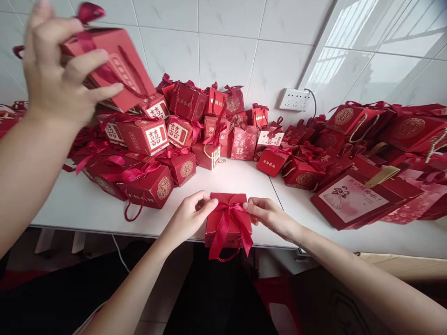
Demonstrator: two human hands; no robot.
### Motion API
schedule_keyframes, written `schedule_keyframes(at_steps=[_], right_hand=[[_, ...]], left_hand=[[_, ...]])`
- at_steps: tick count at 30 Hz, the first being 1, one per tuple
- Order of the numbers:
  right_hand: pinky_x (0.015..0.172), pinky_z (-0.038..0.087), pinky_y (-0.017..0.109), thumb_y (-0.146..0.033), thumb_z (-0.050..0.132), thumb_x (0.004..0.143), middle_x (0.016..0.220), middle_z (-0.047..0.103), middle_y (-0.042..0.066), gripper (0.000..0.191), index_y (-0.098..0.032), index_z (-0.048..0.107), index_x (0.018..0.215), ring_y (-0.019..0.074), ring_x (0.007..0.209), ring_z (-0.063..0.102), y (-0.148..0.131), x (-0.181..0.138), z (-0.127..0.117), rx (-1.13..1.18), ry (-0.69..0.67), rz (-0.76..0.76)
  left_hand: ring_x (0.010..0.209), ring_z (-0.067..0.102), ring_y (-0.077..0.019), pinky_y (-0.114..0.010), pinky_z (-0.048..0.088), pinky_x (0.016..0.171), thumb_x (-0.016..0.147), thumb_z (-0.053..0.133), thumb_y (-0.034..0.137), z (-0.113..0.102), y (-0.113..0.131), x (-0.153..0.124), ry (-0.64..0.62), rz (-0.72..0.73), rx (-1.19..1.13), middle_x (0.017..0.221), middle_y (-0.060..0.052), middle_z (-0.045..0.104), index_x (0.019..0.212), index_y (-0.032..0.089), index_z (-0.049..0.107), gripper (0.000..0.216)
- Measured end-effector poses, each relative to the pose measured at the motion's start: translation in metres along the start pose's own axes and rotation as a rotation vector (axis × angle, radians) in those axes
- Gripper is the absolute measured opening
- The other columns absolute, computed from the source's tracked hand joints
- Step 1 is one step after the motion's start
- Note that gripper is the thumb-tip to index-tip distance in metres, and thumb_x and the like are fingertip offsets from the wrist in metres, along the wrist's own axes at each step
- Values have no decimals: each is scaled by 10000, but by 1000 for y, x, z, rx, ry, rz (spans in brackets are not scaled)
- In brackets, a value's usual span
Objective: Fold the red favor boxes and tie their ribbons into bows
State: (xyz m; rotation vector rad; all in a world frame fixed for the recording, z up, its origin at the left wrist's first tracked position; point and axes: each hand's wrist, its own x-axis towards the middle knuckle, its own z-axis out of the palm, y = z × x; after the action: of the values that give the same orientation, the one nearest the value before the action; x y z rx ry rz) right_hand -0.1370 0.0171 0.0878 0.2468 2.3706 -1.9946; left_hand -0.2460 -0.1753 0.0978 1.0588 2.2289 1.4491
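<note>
A small red gift box (211,229) sits at the table's front edge, with a crimson ribbon (223,230) tied in a bow on its top. Both ribbon tails hang down over the front, and a twisted cord handle shows below them. My left hand (192,211) is closed at the box's left side, finger and thumb pinching the bow's left loop. From the right, my right hand (267,215) pinches the other loop the same way. The fingertips cover the ends of both loops.
Another person's hand (57,70) lifts a red gift box (115,60) at upper left. Stacked red boxes (146,135) line the tiled wall. More boxes (356,195) crowd the right side of the white table (240,179). A power strip (296,99) is on the wall.
</note>
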Motion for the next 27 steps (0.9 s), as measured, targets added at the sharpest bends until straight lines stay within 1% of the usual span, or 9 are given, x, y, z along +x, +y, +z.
schedule_keyframes(at_steps=[7,9,11,13,18,20,22,24,27], right_hand=[[608,301,268,-557,572,782,570,499,-37,417,-176,482,640,104,568,423,1,1,-5,-15,10,-43],[597,291,264,-575,572,770,564,492,-40,432,-178,480,627,103,561,406,-1,1,-4,-51,29,-38],[593,292,263,-600,570,754,561,490,-42,450,-181,476,619,102,555,398,-2,1,-4,-74,30,-38],[597,307,264,-618,574,737,559,493,-42,462,-182,477,620,103,557,406,-3,2,-8,-98,4,-45],[624,378,279,-616,524,776,650,588,13,463,-163,544,686,136,639,516,-15,0,-36,-359,-202,46],[663,427,303,-609,509,791,787,625,57,465,-152,582,826,169,737,565,-22,-4,-47,-484,-149,37],[737,479,346,-605,563,757,1009,610,118,563,-152,533,1089,220,913,584,-25,-9,-51,-503,-49,-32],[829,497,403,-585,653,689,1258,487,181,831,-179,325,1336,274,1119,521,-22,-14,-45,-465,-39,-98],[936,453,484,-522,735,630,1434,277,215,1086,-220,79,1441,315,1269,392,-11,-19,-27,-503,-111,-166]], left_hand=[[548,308,-108,-229,292,520,764,492,451,12,-1,-3,148,-51,8,566,46,261,581,204,295,365],[549,367,-121,-238,332,521,723,543,460,16,-1,-4,181,-56,14,535,42,299,558,210,319,374],[601,461,-155,-261,383,540,700,578,456,9,0,0,203,-46,9,530,27,392,557,225,384,334],[704,536,-190,-288,429,576,701,584,454,-14,2,14,234,-32,0,597,4,508,611,248,469,252],[966,569,-220,-326,481,747,672,575,506,-105,15,68,259,46,-107,919,-2,625,807,286,565,259],[1021,568,-228,-350,484,773,754,475,508,-116,20,74,271,66,-148,978,18,623,836,287,558,251],[983,590,-232,-357,488,738,796,430,480,-100,22,64,248,36,-151,945,21,627,817,276,549,237],[867,611,-217,-331,480,674,772,505,451,-64,22,42,228,-26,-98,841,5,628,776,261,543,194],[666,585,-171,-286,456,593,722,588,429,-8,16,5,172,-54,-64,684,3,588,666,218,514,231]])
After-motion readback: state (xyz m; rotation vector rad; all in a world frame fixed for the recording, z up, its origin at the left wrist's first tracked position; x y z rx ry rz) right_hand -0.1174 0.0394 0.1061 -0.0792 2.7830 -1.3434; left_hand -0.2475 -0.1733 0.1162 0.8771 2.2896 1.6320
